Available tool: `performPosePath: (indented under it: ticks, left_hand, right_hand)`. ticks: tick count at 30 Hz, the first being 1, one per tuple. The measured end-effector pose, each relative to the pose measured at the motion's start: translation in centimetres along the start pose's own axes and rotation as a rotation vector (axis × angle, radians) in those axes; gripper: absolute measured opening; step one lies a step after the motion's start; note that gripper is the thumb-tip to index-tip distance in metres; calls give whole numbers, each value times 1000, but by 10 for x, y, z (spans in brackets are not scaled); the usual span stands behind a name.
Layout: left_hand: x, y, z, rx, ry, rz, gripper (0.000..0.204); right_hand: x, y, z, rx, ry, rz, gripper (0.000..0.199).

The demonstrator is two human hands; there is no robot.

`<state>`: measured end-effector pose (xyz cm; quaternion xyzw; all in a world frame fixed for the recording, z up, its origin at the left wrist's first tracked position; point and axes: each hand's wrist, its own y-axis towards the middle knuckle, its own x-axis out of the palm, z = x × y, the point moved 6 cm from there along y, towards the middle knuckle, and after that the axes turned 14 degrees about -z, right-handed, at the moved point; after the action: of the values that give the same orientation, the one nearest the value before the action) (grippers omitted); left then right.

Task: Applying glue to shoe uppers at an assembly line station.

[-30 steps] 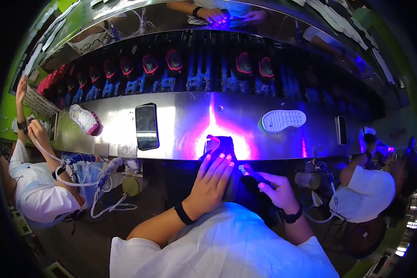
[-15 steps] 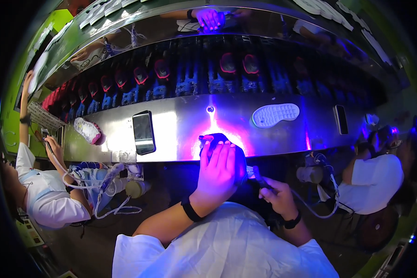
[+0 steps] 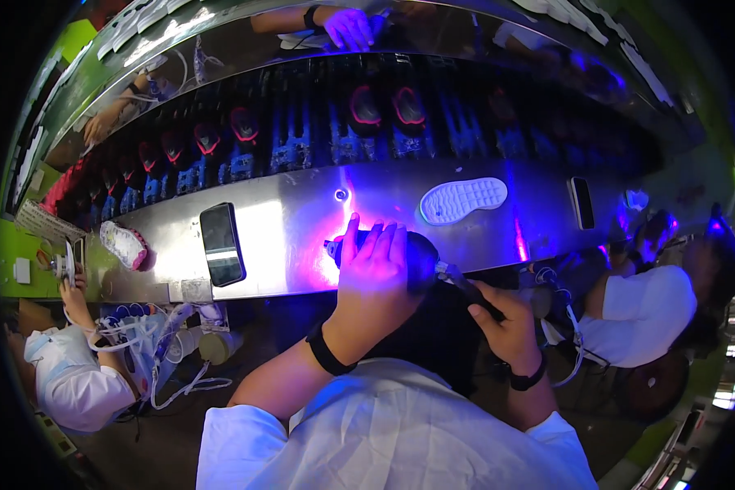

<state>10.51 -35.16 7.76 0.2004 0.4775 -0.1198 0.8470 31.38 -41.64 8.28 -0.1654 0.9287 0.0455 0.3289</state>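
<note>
My left hand (image 3: 376, 265) lies over a dark, rounded shoe upper (image 3: 421, 260) at the bench's near edge, gripping it with the fingers stretched across its top. A small reddish-dark end of it juts out left of my fingers; the underside is hidden. In my right hand (image 3: 508, 324) is a brush with a dark handle (image 3: 480, 299), my thumb along it. Its pale bristle end (image 3: 446, 271) touches or nearly touches the upper's right side. Beyond my hands a white shoe sole (image 3: 463, 202) rests tread up on the metal bench (image 3: 290, 214).
Dark shoe uppers with red edges (image 3: 366, 108) stand along the rack behind the bench. One phone (image 3: 222, 243) lies left, another phone (image 3: 581, 202) right. A white patterned shoe (image 3: 125, 245) sits farther left. Co-workers (image 3: 82, 367) (image 3: 649, 314) are on both sides, near hoses and containers (image 3: 220, 347).
The view has turned, so the bench things sit farther left. My right hand with the brush has risen toward the bench. The left co-worker's raised arm has come down from the shelf.
</note>
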Motion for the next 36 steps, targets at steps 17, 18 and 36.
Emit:
performPosePath:
  ticks: [17,18,36]
  left_hand:
    - [-14,-15,-68,56,-37,-416,97]
    - [-15,-20,-68,77,-97,-408,98]
    - [-22,-39,17,-16,-975,-716,83]
  right_hand:
    - [46,36,60,372,601,-173,38]
    - [43,35,60,369,607,-166,38]
    - [-36,15,8,-81,332,-238,35]
